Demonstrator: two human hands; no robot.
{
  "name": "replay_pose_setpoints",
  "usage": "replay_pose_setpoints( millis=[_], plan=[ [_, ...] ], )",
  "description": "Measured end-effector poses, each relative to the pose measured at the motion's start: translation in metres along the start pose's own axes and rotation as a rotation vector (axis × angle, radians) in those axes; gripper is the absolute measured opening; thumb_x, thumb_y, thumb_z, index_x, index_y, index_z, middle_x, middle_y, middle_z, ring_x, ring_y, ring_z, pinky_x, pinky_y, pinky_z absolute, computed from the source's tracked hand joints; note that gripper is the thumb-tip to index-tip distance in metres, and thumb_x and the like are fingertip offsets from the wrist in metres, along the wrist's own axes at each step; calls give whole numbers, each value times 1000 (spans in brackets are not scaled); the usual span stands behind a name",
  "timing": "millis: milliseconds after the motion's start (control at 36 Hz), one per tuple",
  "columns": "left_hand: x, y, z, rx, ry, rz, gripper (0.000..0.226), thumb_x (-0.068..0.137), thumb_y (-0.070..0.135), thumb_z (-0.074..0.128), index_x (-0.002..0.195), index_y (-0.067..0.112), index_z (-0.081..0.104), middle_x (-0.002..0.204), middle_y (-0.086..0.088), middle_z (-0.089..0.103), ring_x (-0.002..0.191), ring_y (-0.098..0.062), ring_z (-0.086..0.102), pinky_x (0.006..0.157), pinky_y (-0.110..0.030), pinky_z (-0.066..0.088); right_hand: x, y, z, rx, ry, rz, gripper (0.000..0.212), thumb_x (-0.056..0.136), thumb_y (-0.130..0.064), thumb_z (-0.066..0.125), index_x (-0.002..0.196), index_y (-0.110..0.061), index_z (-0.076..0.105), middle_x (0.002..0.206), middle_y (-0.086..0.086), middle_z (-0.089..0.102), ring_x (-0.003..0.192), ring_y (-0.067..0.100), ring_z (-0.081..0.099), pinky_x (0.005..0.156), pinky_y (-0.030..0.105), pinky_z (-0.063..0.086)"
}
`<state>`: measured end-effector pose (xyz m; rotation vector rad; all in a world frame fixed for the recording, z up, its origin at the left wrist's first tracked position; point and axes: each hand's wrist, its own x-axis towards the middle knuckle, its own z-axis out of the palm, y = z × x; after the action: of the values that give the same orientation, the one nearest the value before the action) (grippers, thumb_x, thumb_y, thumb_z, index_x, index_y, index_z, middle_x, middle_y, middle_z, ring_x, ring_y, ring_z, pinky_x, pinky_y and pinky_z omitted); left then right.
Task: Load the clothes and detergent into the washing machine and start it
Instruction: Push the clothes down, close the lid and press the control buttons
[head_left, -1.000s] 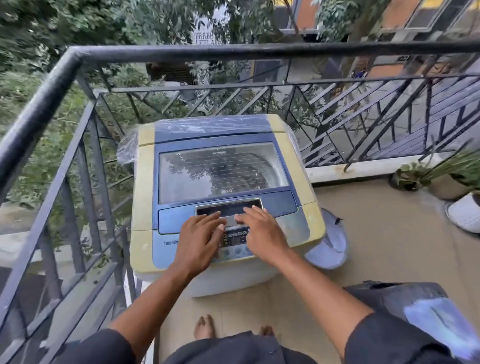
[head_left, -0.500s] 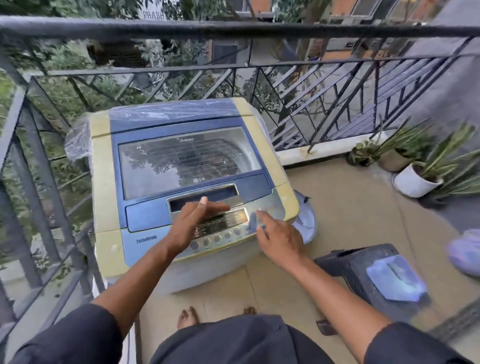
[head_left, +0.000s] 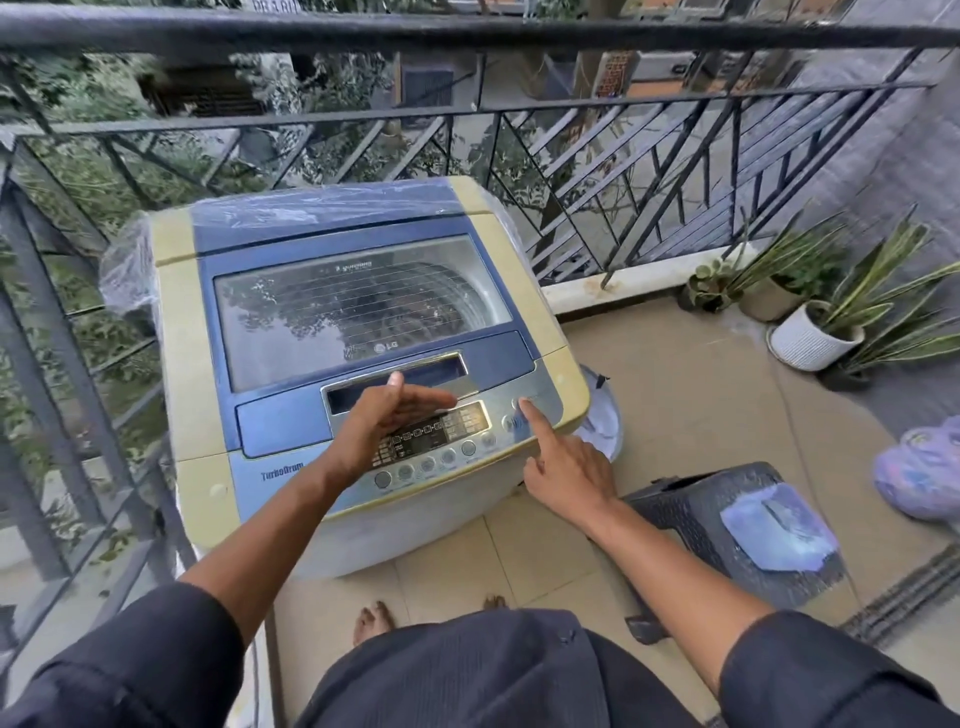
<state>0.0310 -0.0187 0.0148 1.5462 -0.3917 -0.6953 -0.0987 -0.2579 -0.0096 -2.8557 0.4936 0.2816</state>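
A blue and cream top-loading washing machine stands in the balcony corner, its glass lid down. Dark shapes show dimly through the glass. My left hand hovers flat over the control panel, fingers together, thumb up, holding nothing. My right hand points with the forefinger, its tip on a round button at the panel's right end; the other fingers are curled. No detergent is in view.
A black iron railing runs close behind and left of the machine. A dark plastic stool with a blue cloth stands right of me. A white bucket sits behind the machine. Potted plants and purple slippers lie at right.
My right hand moved from the panel's middle to its right end and now points one finger at a button. My left hand lifted off the panel. The view swung right.
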Motion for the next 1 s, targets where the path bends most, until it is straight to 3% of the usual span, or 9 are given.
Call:
replay_pose_setpoints(
  millis=[194, 417, 500, 639, 750, 1000],
  plan=[
    [1, -1, -3, 10, -44, 23, 76, 110, 42, 12, 126, -5, 69, 130, -16, 72, 128, -30, 66, 119, -55, 41, -11, 0, 16, 58, -19, 9, 107, 88, -23, 57, 154, -53, -22, 57, 4, 51, 47, 21, 50, 41, 28, 33],
    [2, -4, -6, -33, -56, -3, 75, 111, 42, 11, 127, -4, 69, 132, -16, 71, 130, -30, 64, 121, -56, 38, -9, 1, 23, 5, -10, 41, 119, 83, -13, 62, 152, -56, -25, 55, 6, 52, 44, 24, 52, 39, 28, 39],
    [3, -5, -7, -14, -44, -17, 75, 112, 41, 10, 127, -3, 69, 132, -15, 71, 130, -30, 65, 121, -57, 38, -7, 2, 23, -41, -4, 43, 121, 83, -14, 66, 152, -55, -25, 54, 4, 49, 43, 22, 50, 38, 25, 30],
    [2, -3, -6, -7, -30, -26, 76, 113, 42, 10, 127, -3, 69, 131, -14, 72, 129, -29, 66, 120, -54, 40, -5, 2, 22, -65, -21, 45, 121, 83, -9, 62, 152, -54, -26, 54, 4, 51, 42, 21, 49, 38, 27, 34],
    [3, -2, -6, -87, 0, -75, 74, 115, 39, 10, 127, -4, 69, 132, -16, 72, 129, -30, 65, 121, -54, 38, -3, -1, 20, -108, -37, 41, 121, 84, -9, 61, 151, -51, -31, 55, 2, 48, 43, 19, 46, 38, 26, 26],
    [6, -6, -11, -137, -11, -92, 75, 114, 45, 13, 129, -1, 70, 134, -16, 70, 132, -30, 63, 123, -54, 35, -8, -4, 11, -139, -88, 22, 119, 88, -10, 57, 147, -47, -39, 64, 5, 57, 50, 20, 53, 41, 28, 32]
  ],
)
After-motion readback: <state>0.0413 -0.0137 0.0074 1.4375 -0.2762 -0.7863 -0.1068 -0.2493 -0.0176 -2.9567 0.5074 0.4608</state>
